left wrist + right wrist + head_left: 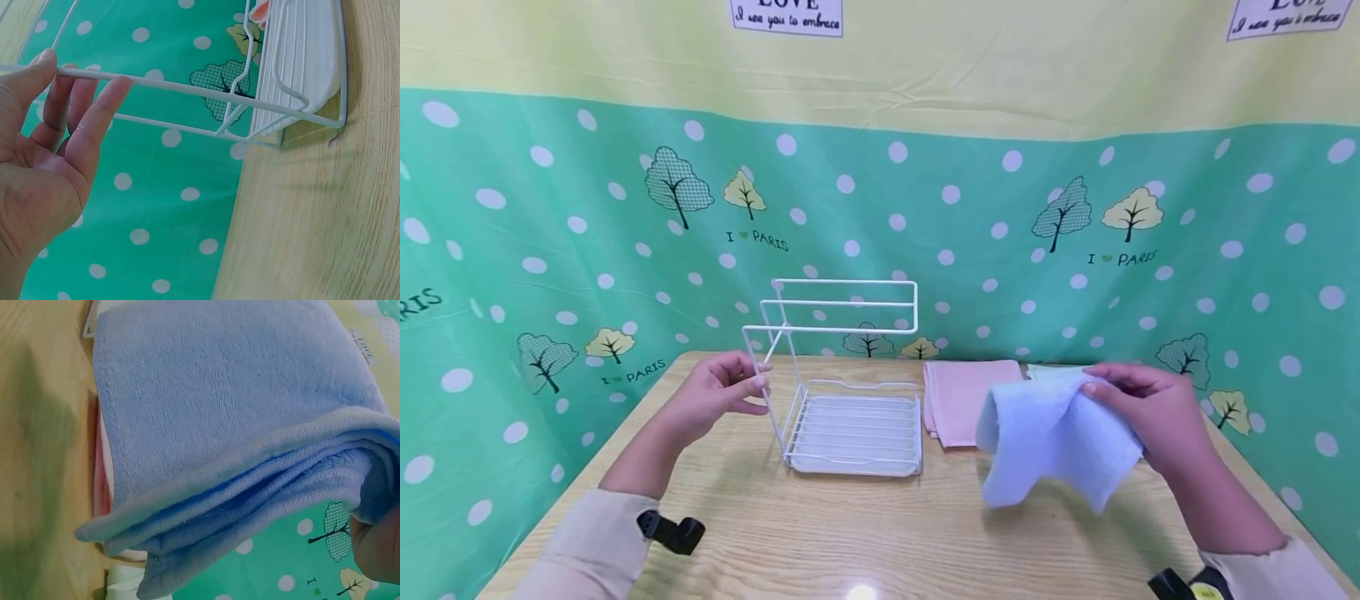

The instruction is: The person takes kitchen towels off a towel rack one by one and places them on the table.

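Observation:
A white wire rack [850, 392] with a ribbed tray base stands at the middle of the wooden table [850, 533]. My left hand [730, 392] holds its front-left upright rod lightly between thumb and fingertips. In the left wrist view the rod of the rack [187, 87] crosses the fingertips of that left hand [69, 94]. My right hand [1142, 408] pinches the top edge of a light blue cloth [1052, 442], which hangs in folds just above the table. Up close, the blue cloth [237, 425] fills the right wrist view, with a bit of the right hand [378, 544] at the lower corner.
A folded pink cloth [966, 400] lies on the table right of the rack, and a pale cloth [1052, 371] peeks out behind the blue one. A green dotted curtain [550, 250] walls in the table at the back and both sides.

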Action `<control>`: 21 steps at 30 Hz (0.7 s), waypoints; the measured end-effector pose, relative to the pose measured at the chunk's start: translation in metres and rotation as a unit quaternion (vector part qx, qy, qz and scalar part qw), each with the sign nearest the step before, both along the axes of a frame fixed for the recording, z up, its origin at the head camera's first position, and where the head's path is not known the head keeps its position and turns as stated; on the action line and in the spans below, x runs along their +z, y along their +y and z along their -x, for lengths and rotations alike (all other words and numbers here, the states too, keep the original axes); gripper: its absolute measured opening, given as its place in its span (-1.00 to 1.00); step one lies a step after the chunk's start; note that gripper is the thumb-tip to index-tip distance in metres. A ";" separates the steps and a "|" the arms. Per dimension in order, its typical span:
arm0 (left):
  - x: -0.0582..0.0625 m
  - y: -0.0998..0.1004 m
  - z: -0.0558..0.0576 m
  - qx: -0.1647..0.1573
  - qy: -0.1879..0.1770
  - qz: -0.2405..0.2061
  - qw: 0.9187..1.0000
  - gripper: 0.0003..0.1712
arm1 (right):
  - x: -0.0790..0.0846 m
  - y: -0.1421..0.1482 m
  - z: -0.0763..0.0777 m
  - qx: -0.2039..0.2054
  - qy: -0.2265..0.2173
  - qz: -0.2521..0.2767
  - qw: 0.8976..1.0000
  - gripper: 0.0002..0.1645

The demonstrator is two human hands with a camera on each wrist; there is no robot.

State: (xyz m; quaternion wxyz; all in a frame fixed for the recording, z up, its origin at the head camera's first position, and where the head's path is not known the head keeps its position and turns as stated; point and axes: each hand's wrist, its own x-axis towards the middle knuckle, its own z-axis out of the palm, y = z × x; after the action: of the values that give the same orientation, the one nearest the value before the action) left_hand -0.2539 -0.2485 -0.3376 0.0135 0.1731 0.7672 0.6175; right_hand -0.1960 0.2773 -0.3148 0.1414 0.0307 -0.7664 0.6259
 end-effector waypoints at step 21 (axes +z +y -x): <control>-0.002 -0.001 0.000 0.004 0.007 0.002 1.000 -0.77 | -0.042 0.022 -0.038 0.122 -0.045 0.063 0.989 -0.67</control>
State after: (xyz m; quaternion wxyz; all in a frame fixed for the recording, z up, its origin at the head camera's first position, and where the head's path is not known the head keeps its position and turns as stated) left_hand -0.2534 -0.2490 -0.3397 0.0066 0.1743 0.7692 0.6148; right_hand -0.1576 0.2992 -0.3563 0.0307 0.0867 -0.7217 0.6860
